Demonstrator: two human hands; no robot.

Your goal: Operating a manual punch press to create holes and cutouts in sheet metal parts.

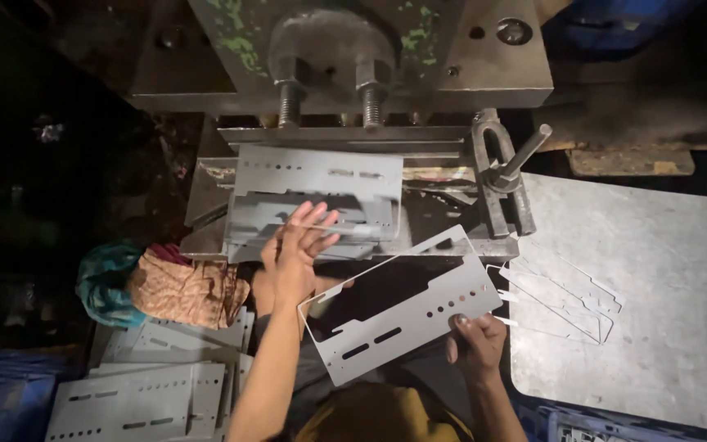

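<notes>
No packages, labels, signs, screens visible

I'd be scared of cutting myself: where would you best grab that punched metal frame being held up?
Probably by the solid strip with the holes and slots, from the near right corner, as the right hand does on the frame. That strip is the widest part; the other sides are thin rails around a big cutout, likely to flex.

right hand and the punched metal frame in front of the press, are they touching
Touching. The head view shows the right hand gripping the lower right edge of the punched metal frame, its fingers curled over the rim.
</notes>
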